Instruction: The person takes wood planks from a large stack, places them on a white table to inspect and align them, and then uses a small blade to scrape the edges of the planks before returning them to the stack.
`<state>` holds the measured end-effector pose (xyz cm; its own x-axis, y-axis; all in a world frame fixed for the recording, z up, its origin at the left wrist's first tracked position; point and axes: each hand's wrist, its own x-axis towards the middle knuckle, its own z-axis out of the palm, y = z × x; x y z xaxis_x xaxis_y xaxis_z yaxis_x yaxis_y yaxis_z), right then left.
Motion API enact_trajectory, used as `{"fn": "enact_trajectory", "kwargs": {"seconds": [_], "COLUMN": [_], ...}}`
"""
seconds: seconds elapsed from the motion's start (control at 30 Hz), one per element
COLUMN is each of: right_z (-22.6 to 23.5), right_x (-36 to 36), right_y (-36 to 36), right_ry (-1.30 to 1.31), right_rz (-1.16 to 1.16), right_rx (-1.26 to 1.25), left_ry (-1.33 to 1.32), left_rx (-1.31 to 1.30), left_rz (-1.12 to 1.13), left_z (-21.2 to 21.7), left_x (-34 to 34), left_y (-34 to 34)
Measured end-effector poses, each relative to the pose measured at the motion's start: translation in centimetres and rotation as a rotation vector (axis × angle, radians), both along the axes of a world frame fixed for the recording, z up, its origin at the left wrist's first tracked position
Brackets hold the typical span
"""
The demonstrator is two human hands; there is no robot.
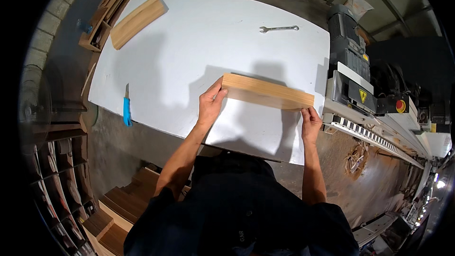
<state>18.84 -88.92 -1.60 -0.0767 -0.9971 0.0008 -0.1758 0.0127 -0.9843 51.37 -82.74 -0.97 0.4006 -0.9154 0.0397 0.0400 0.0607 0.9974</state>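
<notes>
A long light-wood moulding strip (268, 90) is held just above the white table top (204, 42), lying crosswise in front of me. My left hand (211, 103) grips its left end, thumb on top. My right hand (310, 123) pinches its right end near the table's right edge. The strip casts a shadow on the white surface under and behind it.
A second curved wood strip (137, 21) lies at the table's far left corner. A blue utility knife (127, 109) sits at the left edge and a metal wrench (278, 29) at the far side. A grey machine (353, 66) stands right; wooden pieces (128, 204) are stacked lower left.
</notes>
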Motion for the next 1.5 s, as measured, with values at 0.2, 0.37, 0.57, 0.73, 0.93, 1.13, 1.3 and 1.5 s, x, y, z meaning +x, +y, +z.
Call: {"fn": "enact_trajectory", "kwargs": {"seconds": [0.2, 0.37, 0.57, 0.73, 0.93, 1.13, 1.3, 1.5], "right_z": [-1.4, -2.7, -1.4, 1.0, 0.3, 4.9, 6.1, 4.2], "right_x": [-1.4, -2.1, -2.3, -1.0, 6.3, 14.9, 16.2, 13.3], "right_y": [0.3, -1.0, -2.7, 0.7, 6.3, 22.7, 41.3, 63.7], "right_ry": [-0.043, -0.184, 0.019, 0.007, -0.082, 0.079, 0.192, 0.258], "right_rz": [0.039, 0.089, 0.347, 0.885, 1.326, 1.841, 2.27, 2.557], "right_rx": [-0.027, -0.022, 0.088, 0.221, 0.479, 0.508, 0.59, 0.826], "left_ry": [0.026, 0.09, 0.114, 0.095, 0.245, 0.451, 0.41, 0.479], "left_rx": [-0.021, -0.087, -0.071, 0.141, 0.295, 0.321, 0.076, -0.123], "left_rz": [-0.04, 0.016, 0.341, 0.702, 1.255, 1.866, 2.396, 2.704], "left_z": [-0.6, -0.8, -1.2, 1.1, 4.7, 6.9, 8.0, 6.7], "left_x": [0.4, 0.0, -2.5, -8.4, -17.8, -31.9, -43.8, -53.1], "left_y": [0.4, 0.6, 6.9, 20.7, 36.5, 49.5, 57.9, 67.4]}}
